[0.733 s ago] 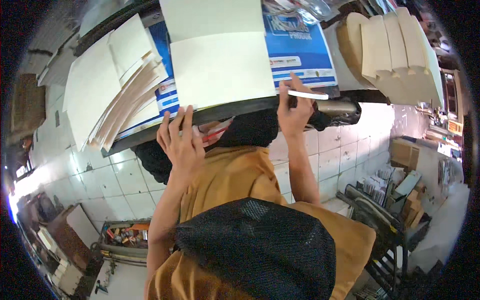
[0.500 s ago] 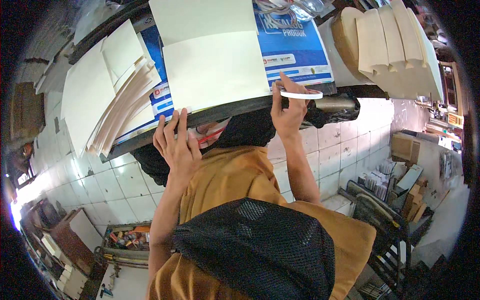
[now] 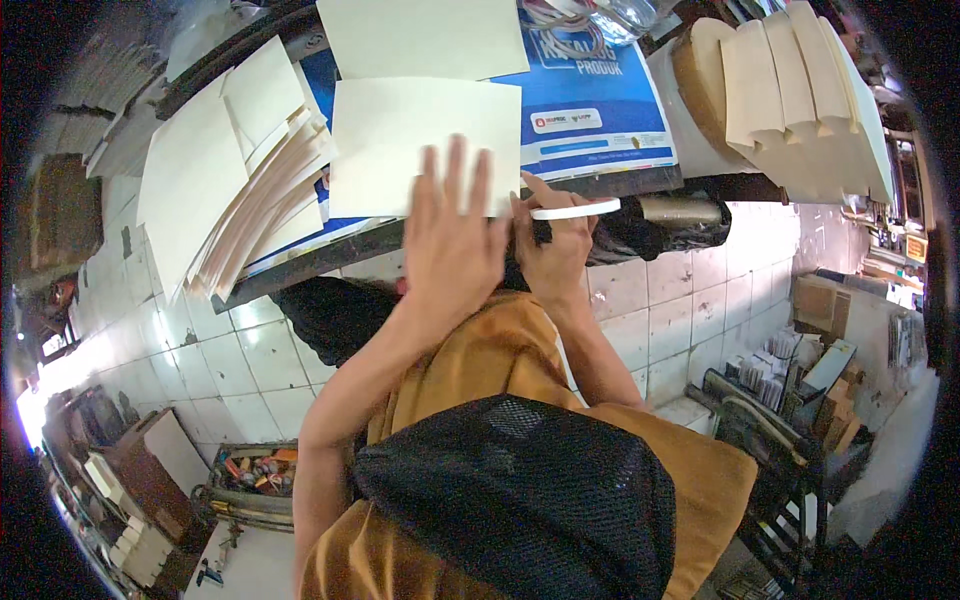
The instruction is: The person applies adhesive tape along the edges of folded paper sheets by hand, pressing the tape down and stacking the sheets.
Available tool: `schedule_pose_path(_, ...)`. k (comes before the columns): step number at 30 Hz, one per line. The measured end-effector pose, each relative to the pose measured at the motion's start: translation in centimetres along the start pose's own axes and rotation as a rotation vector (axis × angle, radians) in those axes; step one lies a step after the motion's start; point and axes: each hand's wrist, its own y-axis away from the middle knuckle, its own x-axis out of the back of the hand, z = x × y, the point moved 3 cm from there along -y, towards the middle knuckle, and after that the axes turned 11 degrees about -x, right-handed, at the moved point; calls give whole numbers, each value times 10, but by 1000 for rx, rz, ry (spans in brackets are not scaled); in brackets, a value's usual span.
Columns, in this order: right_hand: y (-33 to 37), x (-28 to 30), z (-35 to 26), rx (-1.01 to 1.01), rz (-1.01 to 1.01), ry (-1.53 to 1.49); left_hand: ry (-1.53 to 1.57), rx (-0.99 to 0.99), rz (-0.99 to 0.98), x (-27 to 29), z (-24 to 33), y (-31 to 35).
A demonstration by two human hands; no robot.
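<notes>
A cream sheet of paper (image 3: 380, 140) lies at the table's front edge, with a second cream sheet (image 3: 430, 40) beyond it. My left hand (image 3: 455, 240) is over the near sheet's lower right part, fingers stretched out and somewhat blurred. Close to that sheet's lower right corner, my right hand (image 3: 555, 255) grips a narrow white tape roll (image 3: 590, 209), its fingers bent around it. Under the sheets is a blue printed poster (image 3: 600, 95). Fanned cream sheets (image 3: 195, 175) are piled to the left.
Thick cream paper bundles (image 3: 790, 90) stand at the far right of the table. A clear plastic container (image 3: 622, 18) and tape rolls (image 3: 565, 40) sit at the back. Below the dark table edge (image 3: 285, 277) is a tiled floor (image 3: 240, 370). Behind me at left is a tool tray (image 3: 258, 470).
My left hand has swept right and forward from the table edge onto the near sheet. My right hand, with the tape roll, has come left and closer to me, toward the sheet's corner.
</notes>
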Motion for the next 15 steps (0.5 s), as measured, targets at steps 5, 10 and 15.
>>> schedule_pose_path(5,1,26,8,-263,-31,-115,-33,-36,-82,-43,0,0)
schedule_pose_path(10,5,22,20,-332,-47,-197,-66,-36,-119,-39,1,-5)
schedule_pose_path(15,0,25,7,-118,-14,-73,-78,-20,-130,-39,1,-5)
